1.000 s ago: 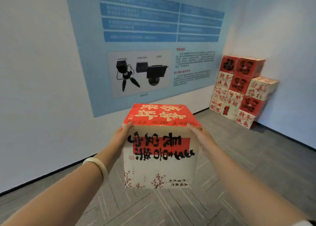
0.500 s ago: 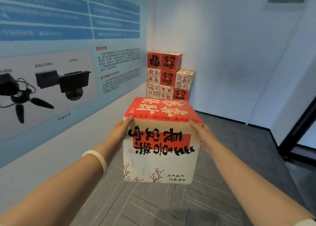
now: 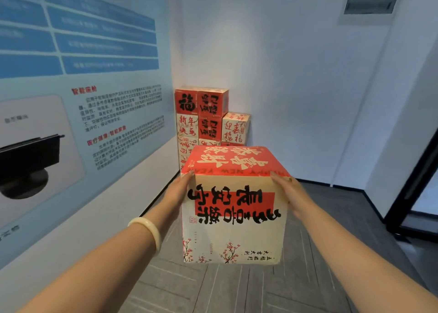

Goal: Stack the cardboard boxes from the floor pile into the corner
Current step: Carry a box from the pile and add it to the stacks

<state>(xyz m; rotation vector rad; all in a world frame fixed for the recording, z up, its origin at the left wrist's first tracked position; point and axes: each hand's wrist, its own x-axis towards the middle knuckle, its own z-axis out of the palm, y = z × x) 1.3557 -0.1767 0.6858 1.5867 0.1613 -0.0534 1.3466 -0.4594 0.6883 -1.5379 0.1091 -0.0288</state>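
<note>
I carry a red and cream cardboard box [image 3: 233, 208] with black calligraphy, upside down, at chest height in front of me. My left hand [image 3: 179, 189] presses flat against its left side and my right hand [image 3: 288, 191] against its right side. Straight ahead in the room corner stands the stack of similar boxes [image 3: 208, 116], several high against the left wall, with a lower column on its right. The carried box hides the stack's lower rows.
A blue poster wall [image 3: 83, 87] runs along my left. A white wall [image 3: 296, 87] closes the far side. Grey plank floor [image 3: 331, 241] lies open to the right, and a dark door frame [image 3: 412, 182] stands at the right edge.
The view has swung right and closed in: the corner stack moved from right to centre and looks larger. Both hands still hold the box the same way.
</note>
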